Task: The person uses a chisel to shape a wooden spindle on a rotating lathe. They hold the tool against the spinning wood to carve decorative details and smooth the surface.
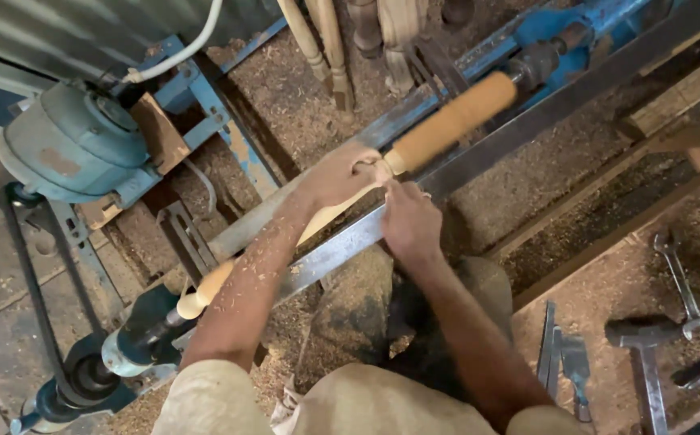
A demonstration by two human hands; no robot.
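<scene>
While wood spindle (447,121) sits on blue lathe (414,105), left hand (342,173) grip wrapped on it, right hand (410,221) grip unclear, wrench (683,282) apart.

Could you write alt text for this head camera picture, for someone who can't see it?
Seen from above, a person's left hand and right hand meet on a pale wooden spindle mounted in a blue lathe. Sawdust covers the floor; a wrench and a hammer lie at the right.
</scene>
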